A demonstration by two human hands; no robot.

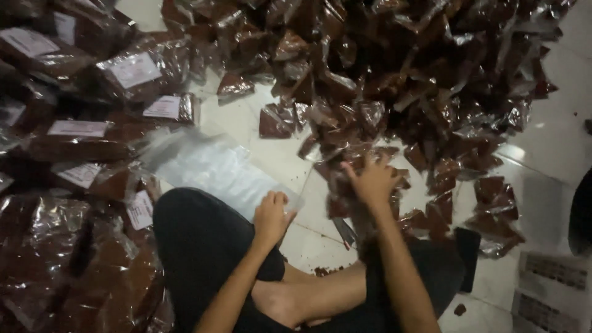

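Note:
I sit cross-legged on a white tiled floor. My left hand [271, 214] grips the near edge of an empty clear plastic bag [213, 168] that lies flat on the floor in front of my knee. My right hand [372, 180] reaches forward with fingers spread and presses onto small triangular clear packets of dark brown filling [345, 185] at the near edge of a big heap of such packets [401, 74]. Whether the right hand has closed on any packet cannot be told.
Larger filled bags with white labels [132, 71] are stacked along the left side. More brown-filled bags [68, 265] lie at my left knee. A few printed label sheets [552, 290] lie at lower right. Brown crumbs [327, 269] dot the tiles.

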